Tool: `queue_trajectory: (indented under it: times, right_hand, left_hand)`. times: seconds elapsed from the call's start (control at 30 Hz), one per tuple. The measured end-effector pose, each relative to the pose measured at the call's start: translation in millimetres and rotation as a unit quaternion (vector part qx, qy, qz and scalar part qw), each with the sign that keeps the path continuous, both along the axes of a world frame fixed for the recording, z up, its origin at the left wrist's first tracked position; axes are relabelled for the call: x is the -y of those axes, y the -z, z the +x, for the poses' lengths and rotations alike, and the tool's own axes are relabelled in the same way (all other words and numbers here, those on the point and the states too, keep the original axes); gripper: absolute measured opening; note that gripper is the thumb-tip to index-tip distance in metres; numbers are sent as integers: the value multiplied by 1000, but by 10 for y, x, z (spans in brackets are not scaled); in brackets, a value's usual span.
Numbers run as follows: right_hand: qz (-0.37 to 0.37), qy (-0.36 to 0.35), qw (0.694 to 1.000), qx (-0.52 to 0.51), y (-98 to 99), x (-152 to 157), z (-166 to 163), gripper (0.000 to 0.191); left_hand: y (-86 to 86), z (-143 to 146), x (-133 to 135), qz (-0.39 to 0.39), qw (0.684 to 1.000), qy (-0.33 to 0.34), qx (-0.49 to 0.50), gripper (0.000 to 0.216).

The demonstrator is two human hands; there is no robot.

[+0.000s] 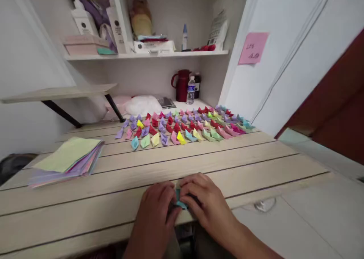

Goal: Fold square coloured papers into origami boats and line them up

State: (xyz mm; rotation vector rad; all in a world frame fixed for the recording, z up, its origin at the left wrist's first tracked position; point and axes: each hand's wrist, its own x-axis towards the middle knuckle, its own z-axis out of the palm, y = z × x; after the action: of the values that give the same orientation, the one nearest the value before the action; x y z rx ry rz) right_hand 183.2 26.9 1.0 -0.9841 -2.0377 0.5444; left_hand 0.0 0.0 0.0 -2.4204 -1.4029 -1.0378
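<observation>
Left hand (157, 202), right hand (205, 198) both pinching blue paper (179, 201) — folded boats (181, 138) at their 12 o'clock, sheet stack (68, 156) at 10.

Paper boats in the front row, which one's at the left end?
The blue paper boat, left of the light-green paper boat; the row's other boats all sit farther right.

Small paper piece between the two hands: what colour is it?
The paper piece is turquoise, clearest in the head view.
</observation>
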Motion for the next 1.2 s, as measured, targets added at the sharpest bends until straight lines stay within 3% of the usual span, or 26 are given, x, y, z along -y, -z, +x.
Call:
queue_trajectory:
  times: [0.2, 0.37, 0.57, 0.7, 0.87, 1.07, 1.2]
  right_hand:
    - [-17, 13, 1000, -12, -12, 78, 32, 19]
    - [-23, 17, 1000, 2, -44, 64, 30, 19]
    - [-65, 25, 997, -18, -103, 35, 5, 21]
    - [-78, 33, 996, -27, -108, 19, -5, 18]
    - [-96, 33, 994, -45, -118, 14, -8, 16]
    - [-116, 5, 991, -69, -168, -1, 27, 15]
    - [-121, -32, 989, -81, -201, -7, 80, 25]
  left_hand:
    - [8, 29, 44, -18, 1000, -16, 0, 34]
    - [43, 91, 64, -30, 999, -33, 16, 37]
    - [113, 57, 55, -32, 997, -5, 71, 21]
    - [119, 60, 63, -72, 987, -7, 147, 16]
    - [78, 105, 75, -211, 925, -74, 308, 9]
    - [-16, 111, 76, -266, 883, -105, 371, 16]
    - [-135, 139, 70, -321, 827, -102, 450, 22]
